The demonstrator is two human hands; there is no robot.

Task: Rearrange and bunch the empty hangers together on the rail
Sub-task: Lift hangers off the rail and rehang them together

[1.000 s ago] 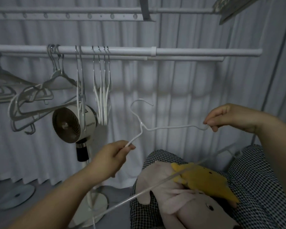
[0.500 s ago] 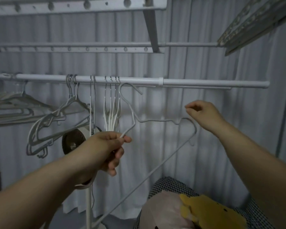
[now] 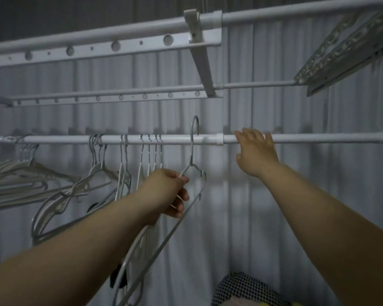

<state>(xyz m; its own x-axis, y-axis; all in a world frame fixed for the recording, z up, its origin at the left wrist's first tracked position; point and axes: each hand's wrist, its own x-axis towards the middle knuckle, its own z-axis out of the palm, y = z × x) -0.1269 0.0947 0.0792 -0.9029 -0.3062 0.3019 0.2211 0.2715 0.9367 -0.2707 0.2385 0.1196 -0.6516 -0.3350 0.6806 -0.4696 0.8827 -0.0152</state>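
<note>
Head view: left hand (image 3: 166,188) pinches thin white hanger (image 3: 191,151), hook above rail (image 3: 318,138); right hand (image 3: 255,155) spread.

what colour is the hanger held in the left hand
White: a thin wire hanger, pinched by the left hand. The head view, the only one, shows it.

Two hands (left hand (image 3: 164,191), right hand (image 3: 254,155)); one held hanger (image 3: 191,154); four thin hangers (image 3: 149,153) hung; three rails (image 3: 318,138).

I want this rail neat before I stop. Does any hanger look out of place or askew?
Yes. The wire hanger in the left hand is not on the rail; its hook pokes up above it. Left of it, a thicker hanger bunch hangs tilted and tangled.
</note>
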